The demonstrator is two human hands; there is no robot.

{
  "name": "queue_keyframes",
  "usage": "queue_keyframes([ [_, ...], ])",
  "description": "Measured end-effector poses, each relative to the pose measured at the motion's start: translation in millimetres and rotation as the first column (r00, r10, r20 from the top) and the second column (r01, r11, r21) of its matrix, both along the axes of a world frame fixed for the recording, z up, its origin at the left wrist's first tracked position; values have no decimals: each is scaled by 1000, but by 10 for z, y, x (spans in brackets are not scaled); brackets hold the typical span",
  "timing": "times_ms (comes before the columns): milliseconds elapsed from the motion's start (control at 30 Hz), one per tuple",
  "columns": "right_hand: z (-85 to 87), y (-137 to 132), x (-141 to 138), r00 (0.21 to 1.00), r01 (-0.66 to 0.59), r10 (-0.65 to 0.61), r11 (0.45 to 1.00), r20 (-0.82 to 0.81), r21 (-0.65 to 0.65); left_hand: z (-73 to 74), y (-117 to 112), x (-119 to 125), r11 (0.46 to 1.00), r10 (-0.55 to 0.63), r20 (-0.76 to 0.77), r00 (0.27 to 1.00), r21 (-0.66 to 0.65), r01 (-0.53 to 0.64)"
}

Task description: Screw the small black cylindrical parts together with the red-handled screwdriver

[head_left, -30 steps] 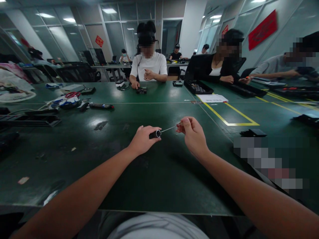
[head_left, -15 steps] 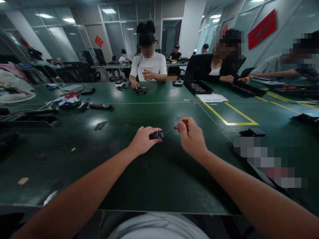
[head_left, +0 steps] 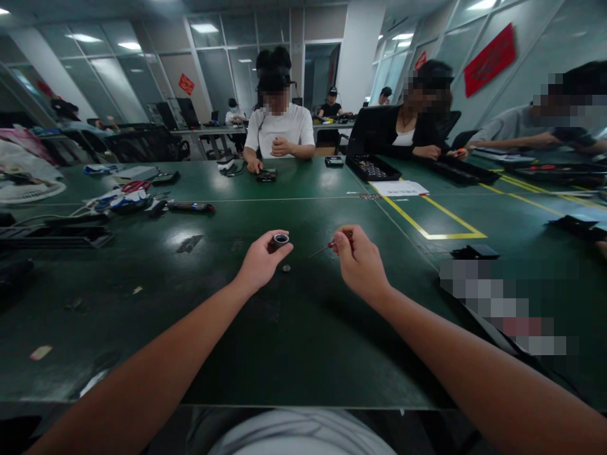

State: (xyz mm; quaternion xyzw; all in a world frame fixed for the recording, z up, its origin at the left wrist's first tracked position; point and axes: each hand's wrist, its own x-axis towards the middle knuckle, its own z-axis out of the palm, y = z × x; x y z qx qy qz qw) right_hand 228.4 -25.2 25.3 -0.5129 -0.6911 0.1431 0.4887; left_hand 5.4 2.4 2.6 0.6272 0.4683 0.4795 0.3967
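Above the table (head_left: 303, 341), the fingers of the left hand (head_left: 260, 262) grip a black cylinder (head_left: 279, 240), with its opening facing up. The fingers of the right hand (head_left: 360, 262) pinch a thin screwdriver (head_left: 326, 247), its tip apart from the cylinder. Bringing the tip to the opening asks for careful aim.

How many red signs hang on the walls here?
3: a red diamond-shaped sign on the left glass wall, a small red sign right of the white pillar, a large red rectangular banner on the right wall. More may be out of view.

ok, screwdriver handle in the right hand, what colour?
Red. The screwdriver handle shows best in the head view, in the right hand.
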Motion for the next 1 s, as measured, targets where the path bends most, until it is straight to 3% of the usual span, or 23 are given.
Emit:
queue_keyframes([
  [100,-2,6,4,1000,-12,12,1000,2,-8,47,53,-61,993,7,270,963,-115,25],
  [167,-4,12,6,1000,-19,19,1000,-4,-9,116,63,-120,986,0,338,941,-159,58],
  [233,-8,17,9,1000,-22,22,1000,-4,-9,203,51,-185,984,-32,217,976,-161,69],
  [300,-14,24,11,1000,-28,28,1000,-2,-13,289,23,-240,989,-70,-77,995,-136,59],
  [367,-23,30,14,999,-38,38,999,-2,-18,352,-10,-270,995,-85,-383,920,-87,56],
  [433,-32,35,19,999,-47,47,999,0,-20,374,-35,-272,995,-101,-567,818,-55,84],
  [533,-37,37,27,999,-53,53,998,6,-26,328,-45,-251,985,-163,-665,729,-71,156],
  [767,-35,27,30,996,-84,84,995,-3,-54,134,-7,-222,968,-246,-740,626,-160,191],
  [867,-40,28,27,995,-101,101,992,-4,-69,133,-13,-205,971,-231,-715,660,-132,197],
  [1000,-45,40,27,992,-128,127,988,-17,-88,224,-25,-219,980,-199,-590,783,-142,142],
])
